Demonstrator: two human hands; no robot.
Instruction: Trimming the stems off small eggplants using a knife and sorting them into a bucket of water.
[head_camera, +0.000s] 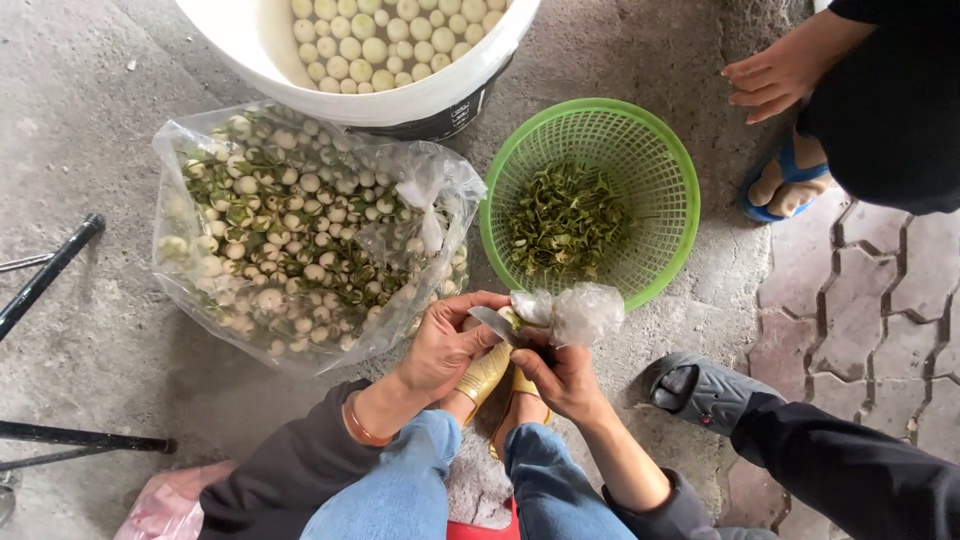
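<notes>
My left hand (447, 342) pinches a small pale green seed (510, 318) between thumb and fingers. My right hand (562, 378) grips a small knife, whose grey blade (493, 324) lies against the seed. Crumpled clear plastic (575, 311) covers my right fingertips. Both hands hover above my feet in gold sandals (485, 375), just in front of an open clear bag of unpeeled green-and-white seeds (300, 230).
A green mesh basket (660, 170) holds green peelings. A white bucket (400, 100) of peeled pale seeds stands behind the bag. Another person's hand (775, 75), blue sandal (790, 180) and dark shoe (700, 392) are at right. Black metal legs (50, 270) cross the left.
</notes>
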